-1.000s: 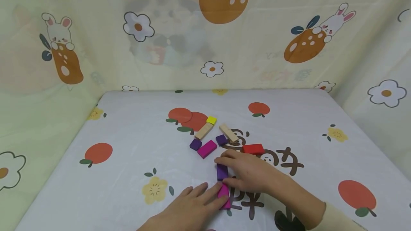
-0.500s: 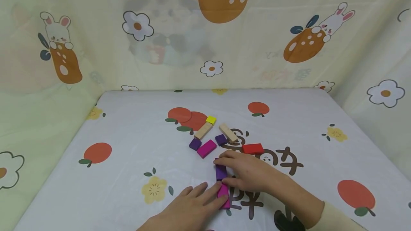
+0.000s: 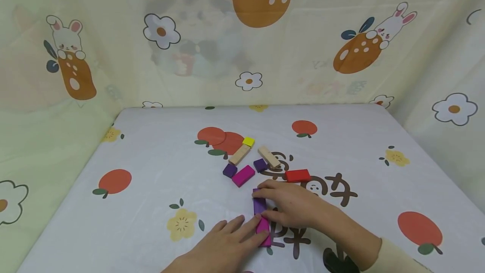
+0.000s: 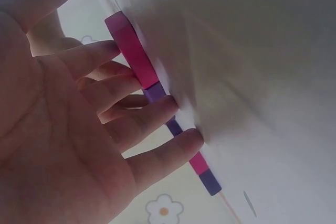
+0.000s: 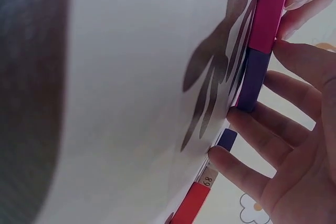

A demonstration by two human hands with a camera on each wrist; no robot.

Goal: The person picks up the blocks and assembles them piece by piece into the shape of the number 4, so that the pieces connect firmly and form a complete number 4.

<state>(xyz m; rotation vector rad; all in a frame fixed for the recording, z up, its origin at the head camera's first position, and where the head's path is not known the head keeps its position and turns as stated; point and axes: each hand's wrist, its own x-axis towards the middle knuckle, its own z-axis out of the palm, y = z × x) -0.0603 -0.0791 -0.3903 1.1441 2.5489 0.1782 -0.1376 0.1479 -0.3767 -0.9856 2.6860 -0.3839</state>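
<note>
My left hand (image 3: 227,243) reaches in from the lower left of the head view, fingers fairly straight. Its fingertips touch a magenta block (image 3: 264,239) on the cloth; the left wrist view shows the thumb away from the block. My right hand (image 3: 295,205) holds a purple block (image 3: 259,206) by its ends, between the thumb (image 5: 302,59) and a finger at the far end. Purple and magenta lie end to end in a line, appearing to meet in the right wrist view. Fingers partly cover both blocks.
Beyond the hands lie a second magenta block (image 3: 243,176), two small purple blocks (image 3: 230,170), two plain wooden blocks (image 3: 240,154), a yellow block (image 3: 248,141) and a red block (image 3: 297,175). A printed cloth (image 3: 151,205) covers the table; patterned curtains (image 3: 201,87) stand behind and beside it.
The purple block has shifted slightly left and settled against the magenta block; its dark near end face no longer shows. My right hand moved slightly with it. The left hand stays put.
</note>
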